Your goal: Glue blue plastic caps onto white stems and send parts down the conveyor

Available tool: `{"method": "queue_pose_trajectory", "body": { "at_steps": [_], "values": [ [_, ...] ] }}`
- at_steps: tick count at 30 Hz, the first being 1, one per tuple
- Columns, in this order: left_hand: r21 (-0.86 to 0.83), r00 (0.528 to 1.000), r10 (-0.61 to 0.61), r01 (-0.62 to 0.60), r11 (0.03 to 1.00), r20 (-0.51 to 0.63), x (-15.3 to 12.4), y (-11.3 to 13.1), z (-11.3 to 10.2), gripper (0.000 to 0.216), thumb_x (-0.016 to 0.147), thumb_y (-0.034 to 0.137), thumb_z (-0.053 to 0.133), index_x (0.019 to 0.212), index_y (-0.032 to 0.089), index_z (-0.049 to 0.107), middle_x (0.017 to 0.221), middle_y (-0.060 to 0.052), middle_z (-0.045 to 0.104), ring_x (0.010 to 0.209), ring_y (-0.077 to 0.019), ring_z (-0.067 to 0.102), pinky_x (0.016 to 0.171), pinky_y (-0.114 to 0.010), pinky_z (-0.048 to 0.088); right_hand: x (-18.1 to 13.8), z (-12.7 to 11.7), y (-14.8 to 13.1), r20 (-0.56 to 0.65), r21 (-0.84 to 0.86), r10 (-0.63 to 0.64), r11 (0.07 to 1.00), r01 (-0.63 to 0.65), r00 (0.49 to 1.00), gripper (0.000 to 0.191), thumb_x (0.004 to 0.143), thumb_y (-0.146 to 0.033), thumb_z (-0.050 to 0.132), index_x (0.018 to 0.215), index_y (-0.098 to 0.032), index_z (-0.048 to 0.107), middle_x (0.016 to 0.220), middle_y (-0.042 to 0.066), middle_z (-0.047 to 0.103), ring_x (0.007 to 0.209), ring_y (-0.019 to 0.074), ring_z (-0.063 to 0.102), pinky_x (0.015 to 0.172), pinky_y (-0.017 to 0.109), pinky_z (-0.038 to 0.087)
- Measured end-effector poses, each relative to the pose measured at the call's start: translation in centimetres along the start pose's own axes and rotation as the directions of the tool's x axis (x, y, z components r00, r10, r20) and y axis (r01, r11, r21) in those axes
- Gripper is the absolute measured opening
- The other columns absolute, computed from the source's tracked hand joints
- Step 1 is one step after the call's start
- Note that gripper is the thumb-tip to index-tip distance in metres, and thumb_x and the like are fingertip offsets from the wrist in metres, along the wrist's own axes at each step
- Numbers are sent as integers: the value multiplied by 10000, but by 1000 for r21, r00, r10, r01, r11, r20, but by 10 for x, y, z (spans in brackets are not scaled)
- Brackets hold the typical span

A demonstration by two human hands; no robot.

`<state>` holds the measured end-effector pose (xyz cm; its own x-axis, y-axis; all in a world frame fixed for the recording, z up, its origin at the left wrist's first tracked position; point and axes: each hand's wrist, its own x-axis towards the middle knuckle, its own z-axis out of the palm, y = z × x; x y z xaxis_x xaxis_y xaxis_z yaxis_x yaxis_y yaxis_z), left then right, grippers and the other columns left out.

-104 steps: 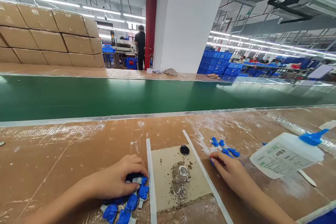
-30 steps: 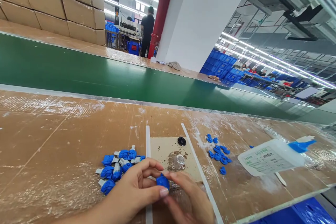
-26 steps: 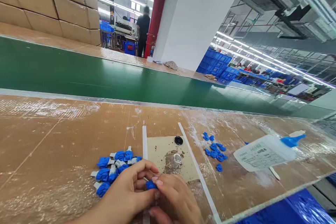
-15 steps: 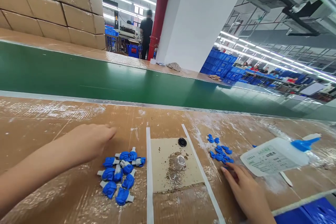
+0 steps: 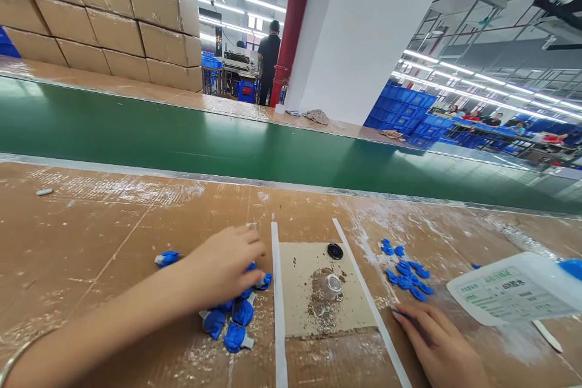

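Observation:
My left hand [image 5: 234, 260] reaches over a pile of blue pieces with grey tabs [image 5: 235, 337], its thumb and fingers apart around one of them. The hand and forearm hide part of the pile. One similar blue piece [image 5: 168, 258] lies apart to the left. My right hand [image 5: 439, 339] rests on the table at right, thumb and forefinger pinched on a small blue piece [image 5: 402, 314]. Just beyond it are several small flat blue pieces [image 5: 411, 279]. Between the hands, a clear round cup [image 5: 333, 284] stands on a wet, speckled beige sheet [image 5: 295, 321] beside a black cap [image 5: 335, 251].
White tape strips [image 5: 278, 303] flank the sheet. A white bottle [image 5: 513, 291] with a blue top lies at right, near a white stick [image 5: 548, 336]. A green conveyor belt [image 5: 159, 139] crosses behind. Beyond are stacked cartons [image 5: 118, 36], a pillar [image 5: 350, 36] and a standing person [image 5: 269, 60].
My left hand has moved right, onto the pile. A separate blue piece now shows where that hand was. My right hand now has a small blue piece at its fingertips. The view has shifted.

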<state>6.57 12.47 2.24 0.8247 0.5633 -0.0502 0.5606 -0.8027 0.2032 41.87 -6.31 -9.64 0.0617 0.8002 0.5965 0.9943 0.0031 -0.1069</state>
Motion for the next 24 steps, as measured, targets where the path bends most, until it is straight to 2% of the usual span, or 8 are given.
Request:
{"method": "queue_pose_trajectory", "body": {
  "at_steps": [3,7,10,13,16,19,21,24],
  "values": [
    [-68,997,74,-75,995,-14,6,9,23,133,829,211,607,932,150,665,1028,-100,648,987,-293,578,859,-450,451,-10,-6,-3,-13,-119,-199,973,196,980,415,1016,-386,349,950,-189,709,919,50,723,816,202,682,741,338,537],
    [-134,995,93,-97,986,-36,9,6,38,149,819,130,587,941,160,665,1045,-87,656,1003,-274,579,883,-432,444,-14,-14,-6,58,-304,-409,862,406,911,481,1016,-237,274,942,-145,741,988,70,736,878,221,708,742,339,555],
    [-213,994,78,-92,973,-73,9,8,35,190,835,126,543,999,163,632,1011,-69,663,964,-230,589,857,-374,447,-9,-17,-9,75,-345,-391,853,392,917,528,1025,-258,253,885,-141,749,951,71,748,841,214,723,711,319,587],
    [-420,1000,-18,7,907,-22,6,13,29,181,836,181,532,997,181,615,859,-15,645,775,-167,579,721,-297,434,-2,-18,-7,76,-282,-301,908,310,950,541,1034,-351,267,879,-141,741,928,58,754,786,189,732,663,287,614],
    [-635,992,-97,125,762,78,4,19,28,207,800,235,566,1001,203,607,710,44,558,644,-126,496,625,-261,381,3,-19,-2,56,-197,-276,939,281,960,528,1028,-378,293,849,-152,734,878,54,757,730,191,735,623,294,623],
    [-800,985,-109,171,575,132,4,23,31,286,758,242,615,1042,207,630,718,44,544,671,-120,490,630,-252,380,8,-23,-6,46,-54,-251,966,253,967,390,1005,-391,398,935,-169,711,921,53,752,783,193,732,683,283,619],
    [-882,978,-108,210,422,181,5,27,34,288,743,274,645,1018,192,665,712,30,571,660,-119,522,645,-264,403,16,-25,-21,34,78,-190,979,187,981,276,976,-368,492,1099,-178,651,1017,54,731,895,184,714,786,263,596],
    [-946,954,-128,289,147,272,6,31,35,374,700,356,717,1022,170,673,739,-4,643,670,-139,606,704,-303,474,35,-19,-54,-48,275,-117,953,126,992,289,952,-292,558,1232,-218,554,1077,39,700,1001,166,663,884,254,547]
  ]
}}
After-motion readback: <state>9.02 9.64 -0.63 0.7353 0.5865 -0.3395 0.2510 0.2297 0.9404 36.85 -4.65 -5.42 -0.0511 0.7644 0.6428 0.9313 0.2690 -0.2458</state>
